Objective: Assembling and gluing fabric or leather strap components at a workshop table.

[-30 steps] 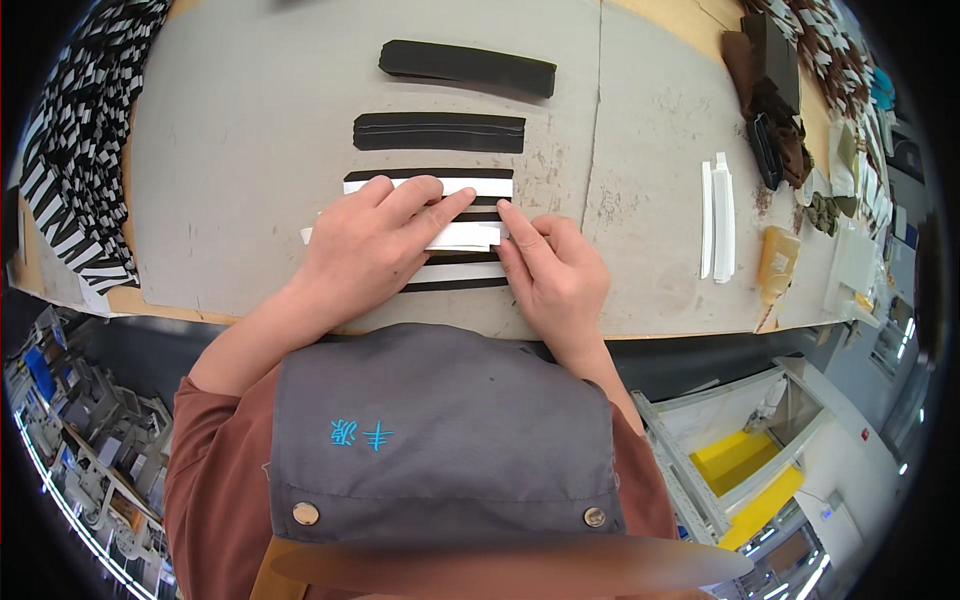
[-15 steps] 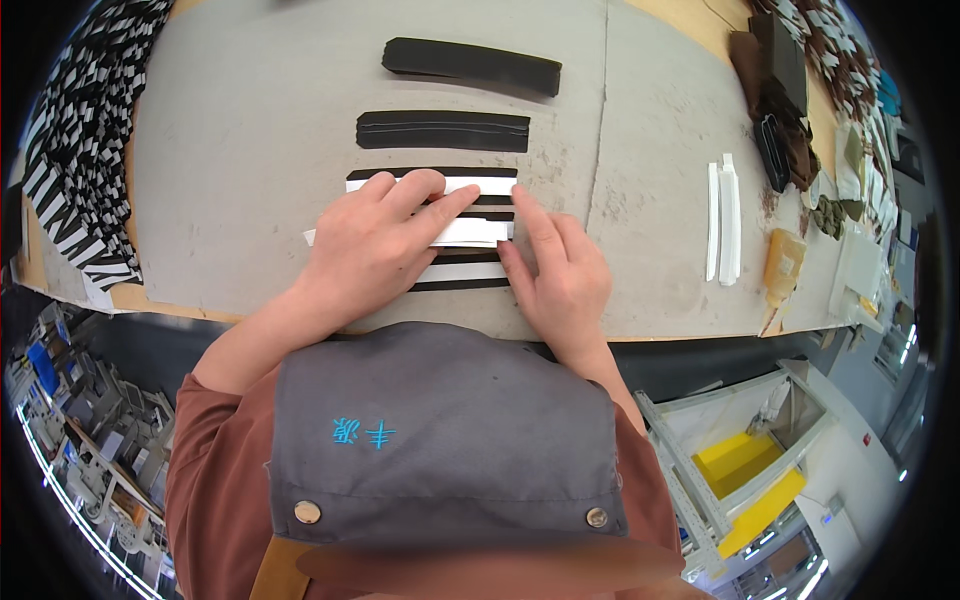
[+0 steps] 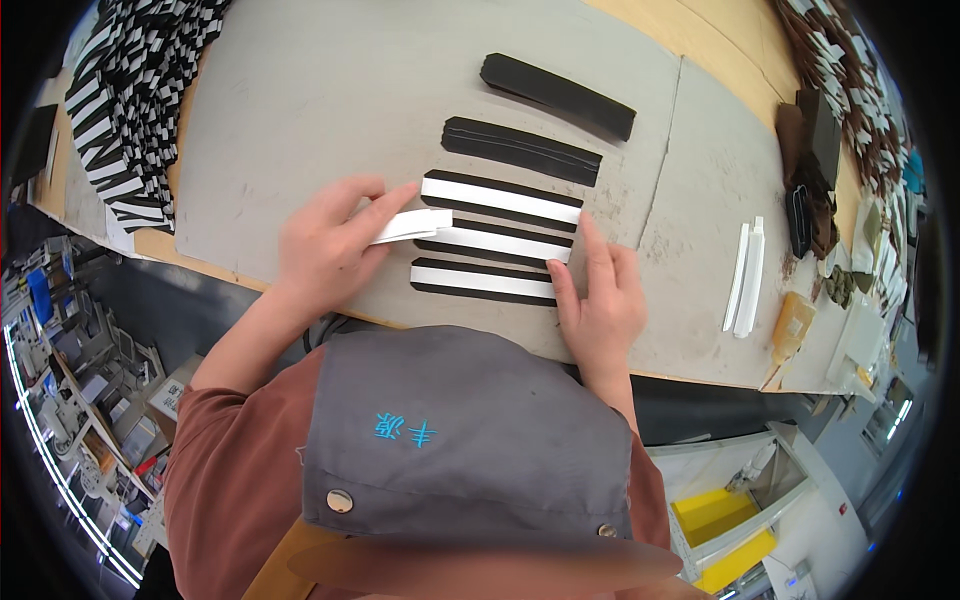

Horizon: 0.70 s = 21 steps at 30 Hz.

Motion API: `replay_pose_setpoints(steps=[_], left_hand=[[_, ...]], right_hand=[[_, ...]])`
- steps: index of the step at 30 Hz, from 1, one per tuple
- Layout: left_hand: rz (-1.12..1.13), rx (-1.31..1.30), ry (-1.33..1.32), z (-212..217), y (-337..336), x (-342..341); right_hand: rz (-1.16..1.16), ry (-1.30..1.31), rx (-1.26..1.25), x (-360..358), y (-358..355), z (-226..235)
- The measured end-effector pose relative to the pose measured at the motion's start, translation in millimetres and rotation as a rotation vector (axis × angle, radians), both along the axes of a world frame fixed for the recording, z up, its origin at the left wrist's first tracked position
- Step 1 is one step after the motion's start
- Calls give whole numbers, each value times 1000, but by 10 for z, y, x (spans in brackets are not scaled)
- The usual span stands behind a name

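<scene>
Three black strips with white tape along them lie side by side on the grey work mat. My left hand pinches the loose left end of a white tape strip, lifted off the middle black strip. My right hand presses its fingertips on the right ends of the lower strips. Two plain black strips lie farther up the mat.
A large pile of black-and-white striped pieces fills the far left. Two white sticks lie right of my right hand. Brown and dark scraps crowd the right edge. The wooden table edge runs near my body.
My left hand has pulled left, off the strips, peeling a white tape end up with it. My right hand has stayed at the strips' right ends.
</scene>
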<state>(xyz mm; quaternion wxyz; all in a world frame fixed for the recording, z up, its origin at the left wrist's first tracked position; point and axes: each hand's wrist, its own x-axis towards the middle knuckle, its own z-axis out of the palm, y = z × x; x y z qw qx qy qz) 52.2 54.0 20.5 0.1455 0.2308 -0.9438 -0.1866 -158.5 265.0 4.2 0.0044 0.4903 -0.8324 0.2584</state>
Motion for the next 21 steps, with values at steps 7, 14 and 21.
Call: replay_pose_setpoints(steps=[7,14,21], left_hand=[[-92,-50,70,-101,61,93],[-90,-46,86,-127,42,39],[-74,-35,119,-105,50,52]], right_hand=[[223,109,18,123,-252,142],[277,248,177,259,-467,121],[279,221,174,257,-504,181]])
